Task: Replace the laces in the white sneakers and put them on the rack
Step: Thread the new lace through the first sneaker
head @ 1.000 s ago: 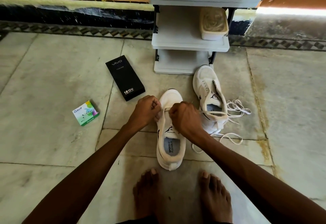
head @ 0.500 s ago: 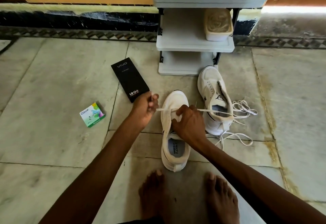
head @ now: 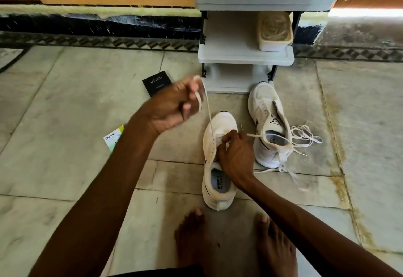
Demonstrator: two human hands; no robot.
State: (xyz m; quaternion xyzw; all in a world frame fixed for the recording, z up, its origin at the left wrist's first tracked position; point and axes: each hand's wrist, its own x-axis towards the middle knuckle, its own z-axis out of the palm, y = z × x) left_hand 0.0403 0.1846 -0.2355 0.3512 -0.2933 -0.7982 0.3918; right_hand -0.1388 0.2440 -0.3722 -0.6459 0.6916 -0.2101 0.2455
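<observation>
Two white sneakers stand on the stone floor in front of me. The near sneaker (head: 220, 124) points away from me, and a white lace (head: 208, 111) runs up from its front eyelets. My left hand (head: 172, 106) is raised to the left of the shoe and grips that lace, pulled taut. My right hand (head: 236, 156) rests on the shoe's tongue and eyelets, fingers curled down on it. The lace's other end crosses right over the second sneaker (head: 266, 111). A loose pile of white lace (head: 305, 135) lies beside that second sneaker. The grey rack (head: 246, 56) stands just behind the shoes.
A lidded plastic box (head: 274, 30) sits on the rack's middle shelf. A black phone box (head: 157, 83) and a small green-and-white packet (head: 112, 138) lie on the floor to the left. My bare feet (head: 235, 239) are just behind the near sneaker. A wall runs behind the rack.
My left hand has pulled the lace up and away to the left, out through the eyelet. My right hand stayed on the near sneaker, holding it down.
</observation>
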